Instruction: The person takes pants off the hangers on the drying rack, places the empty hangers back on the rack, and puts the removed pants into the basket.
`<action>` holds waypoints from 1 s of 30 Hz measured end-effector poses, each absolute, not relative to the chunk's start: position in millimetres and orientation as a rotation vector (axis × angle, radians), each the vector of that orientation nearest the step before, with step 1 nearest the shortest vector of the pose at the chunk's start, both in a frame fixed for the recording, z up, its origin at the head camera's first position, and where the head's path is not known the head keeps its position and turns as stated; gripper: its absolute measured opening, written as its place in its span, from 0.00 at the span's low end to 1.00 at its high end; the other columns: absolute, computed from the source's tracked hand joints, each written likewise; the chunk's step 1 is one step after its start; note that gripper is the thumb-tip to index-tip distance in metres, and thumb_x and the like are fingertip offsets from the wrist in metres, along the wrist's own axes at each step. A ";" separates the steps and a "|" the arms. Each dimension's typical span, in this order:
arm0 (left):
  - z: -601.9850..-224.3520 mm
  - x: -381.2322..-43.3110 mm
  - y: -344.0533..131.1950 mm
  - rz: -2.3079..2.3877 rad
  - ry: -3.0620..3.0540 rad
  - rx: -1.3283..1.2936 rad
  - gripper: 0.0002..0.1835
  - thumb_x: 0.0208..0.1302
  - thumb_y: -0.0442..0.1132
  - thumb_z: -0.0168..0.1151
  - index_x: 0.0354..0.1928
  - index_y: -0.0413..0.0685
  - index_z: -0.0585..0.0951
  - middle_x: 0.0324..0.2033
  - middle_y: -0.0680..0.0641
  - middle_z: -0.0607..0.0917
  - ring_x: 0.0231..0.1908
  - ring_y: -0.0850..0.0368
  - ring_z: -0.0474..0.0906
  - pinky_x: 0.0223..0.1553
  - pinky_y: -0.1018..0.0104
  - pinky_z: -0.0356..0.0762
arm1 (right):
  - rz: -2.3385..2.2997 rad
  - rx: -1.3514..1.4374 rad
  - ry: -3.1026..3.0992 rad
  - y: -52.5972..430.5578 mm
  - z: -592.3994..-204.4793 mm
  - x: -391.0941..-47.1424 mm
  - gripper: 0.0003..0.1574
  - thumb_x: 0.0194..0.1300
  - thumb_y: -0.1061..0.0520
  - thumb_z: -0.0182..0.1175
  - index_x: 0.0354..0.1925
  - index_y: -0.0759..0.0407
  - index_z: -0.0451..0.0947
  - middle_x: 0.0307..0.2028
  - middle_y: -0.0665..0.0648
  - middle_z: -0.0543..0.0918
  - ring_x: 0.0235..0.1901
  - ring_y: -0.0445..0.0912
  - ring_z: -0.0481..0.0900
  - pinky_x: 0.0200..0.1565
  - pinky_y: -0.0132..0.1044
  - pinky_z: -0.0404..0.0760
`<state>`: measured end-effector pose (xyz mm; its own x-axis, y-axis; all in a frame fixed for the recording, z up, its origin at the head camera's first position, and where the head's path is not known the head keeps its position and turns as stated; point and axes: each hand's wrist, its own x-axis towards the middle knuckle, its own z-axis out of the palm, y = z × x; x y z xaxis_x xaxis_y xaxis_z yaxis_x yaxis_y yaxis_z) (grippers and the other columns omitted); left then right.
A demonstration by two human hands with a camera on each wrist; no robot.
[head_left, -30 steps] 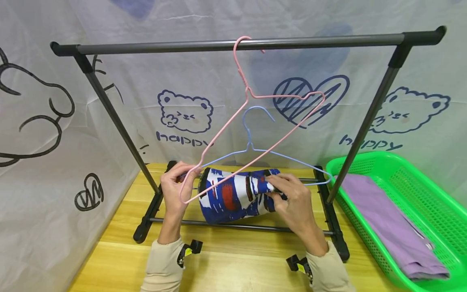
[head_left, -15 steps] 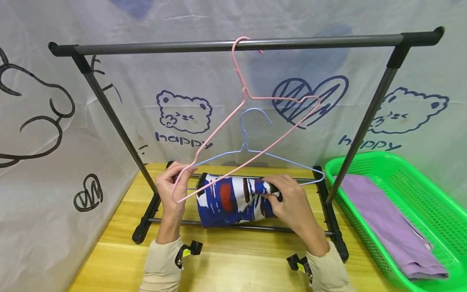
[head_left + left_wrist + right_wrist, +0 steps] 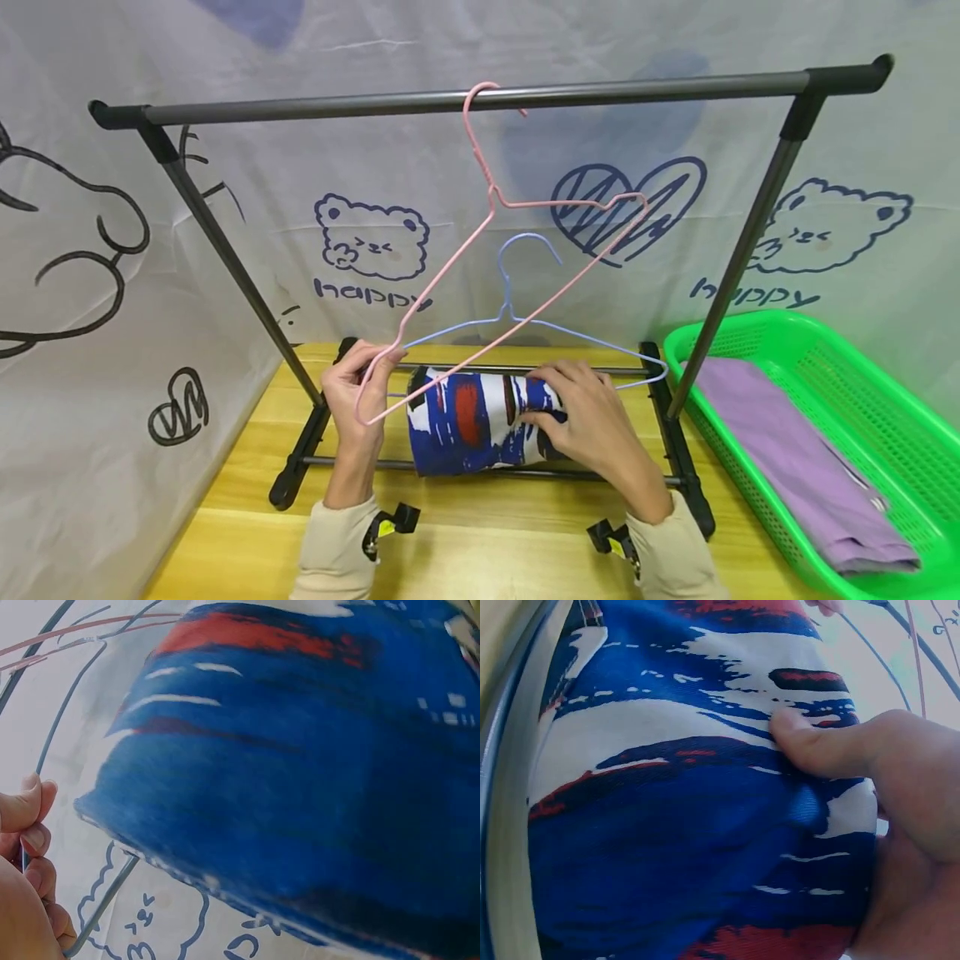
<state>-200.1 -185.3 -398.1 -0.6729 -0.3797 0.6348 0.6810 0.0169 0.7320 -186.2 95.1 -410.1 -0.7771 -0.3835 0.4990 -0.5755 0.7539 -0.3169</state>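
In the head view my left hand (image 3: 356, 400) pinches the left end of a blue wire hanger (image 3: 507, 293), low inside the rack. A folded garment (image 3: 450, 425) patterned in blue, white, red and black hangs over the hanger's bottom bar. The left wrist view shows the hanger wire running from my fingers (image 3: 34, 836) to the garment's edge. My right hand (image 3: 588, 408) grips the garment's right end. Its thumb (image 3: 799, 739) lies across the front of the fabric, while the other fingers are mostly hidden behind it.
A pink hanger (image 3: 450, 264) hooks over the rack's top rod (image 3: 645, 90), its lower corner crossing in front of my left hand. At the right, a green basket (image 3: 847, 367) holds folded purple cloth (image 3: 795, 467). The rack's base bars lie on the wooden table (image 3: 480, 542).
The garment and blue hanger have come slightly lower. My right hand has shifted its grip, with the thumb now spread over the garment's front. The left hand still pinches the hanger; the pink hanger hangs in place.
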 end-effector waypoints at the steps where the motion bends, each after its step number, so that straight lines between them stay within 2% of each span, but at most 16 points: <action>1: -398.2 -199.7 -184.9 -1.753 -1.535 -0.318 0.02 0.57 0.18 0.69 0.29 0.27 0.87 0.21 0.48 0.80 0.24 0.61 0.68 0.23 0.76 0.64 | 0.670 0.726 -2.548 94.8 -410.8 -186.1 0.31 0.56 0.44 0.78 0.54 0.55 0.84 0.53 0.56 0.85 0.56 0.57 0.78 0.54 0.60 0.73; 9: -401.2 -199.8 -184.5 -1.746 -1.527 -0.344 0.05 0.57 0.19 0.70 0.30 0.33 0.89 0.23 0.51 0.83 0.24 0.62 0.69 0.23 0.79 0.65 | 0.760 0.696 -2.434 88.2 -415.8 -187.1 0.23 0.53 0.56 0.80 0.48 0.53 0.86 0.45 0.53 0.89 0.51 0.54 0.82 0.55 0.61 0.70; 12: -403.2 -200.8 -185.6 -1.736 -1.542 -0.353 0.02 0.59 0.25 0.73 0.30 0.32 0.89 0.23 0.51 0.84 0.25 0.62 0.69 0.24 0.80 0.64 | 0.792 0.674 -2.392 85.7 -417.3 -187.5 0.22 0.52 0.57 0.80 0.47 0.53 0.86 0.44 0.54 0.89 0.49 0.54 0.83 0.56 0.61 0.70; 14: -403.9 -201.0 -186.5 -1.731 -1.569 -0.355 0.08 0.61 0.31 0.75 0.30 0.29 0.88 0.23 0.51 0.84 0.25 0.62 0.69 0.24 0.80 0.65 | 0.809 0.663 -2.365 84.5 -417.8 -187.9 0.22 0.52 0.58 0.80 0.46 0.53 0.87 0.44 0.55 0.89 0.49 0.54 0.83 0.55 0.61 0.70; 18: -403.6 -200.7 -188.7 -1.706 -1.642 -0.353 0.13 0.62 0.36 0.75 0.31 0.28 0.88 0.24 0.50 0.84 0.26 0.62 0.71 0.26 0.80 0.70 | 0.828 0.656 -2.317 82.5 -418.1 -187.9 0.21 0.52 0.60 0.79 0.46 0.53 0.86 0.44 0.55 0.89 0.50 0.54 0.82 0.55 0.62 0.69; 22: -403.6 -201.2 -191.7 -1.662 -1.686 -0.354 0.11 0.62 0.33 0.74 0.32 0.26 0.87 0.24 0.45 0.83 0.26 0.61 0.73 0.26 0.79 0.71 | 0.821 0.679 -2.267 80.3 -418.5 -187.9 0.22 0.51 0.62 0.78 0.46 0.54 0.86 0.44 0.55 0.89 0.51 0.54 0.82 0.57 0.63 0.68; 26: -403.4 -201.9 -193.4 -1.575 -1.733 -0.320 0.04 0.60 0.26 0.73 0.31 0.29 0.88 0.23 0.39 0.81 0.24 0.61 0.69 0.23 0.78 0.64 | 0.801 0.697 -2.216 78.3 -419.0 -187.8 0.24 0.50 0.66 0.76 0.47 0.55 0.86 0.45 0.54 0.89 0.51 0.54 0.82 0.60 0.63 0.66; 28: -403.4 -202.0 -193.8 -1.534 -1.755 -0.289 0.03 0.60 0.26 0.73 0.31 0.29 0.88 0.22 0.38 0.81 0.23 0.61 0.68 0.21 0.77 0.62 | 0.793 0.702 -2.193 77.5 -419.7 -187.9 0.25 0.49 0.68 0.74 0.48 0.55 0.86 0.45 0.55 0.89 0.52 0.55 0.82 0.61 0.64 0.65; 30: -402.6 -201.5 -193.7 -1.520 -1.774 -0.256 0.03 0.60 0.27 0.73 0.31 0.32 0.89 0.23 0.38 0.81 0.24 0.61 0.69 0.22 0.78 0.64 | 0.785 0.705 -2.171 76.6 -420.6 -188.2 0.26 0.49 0.69 0.72 0.48 0.56 0.86 0.45 0.56 0.89 0.52 0.55 0.82 0.61 0.65 0.65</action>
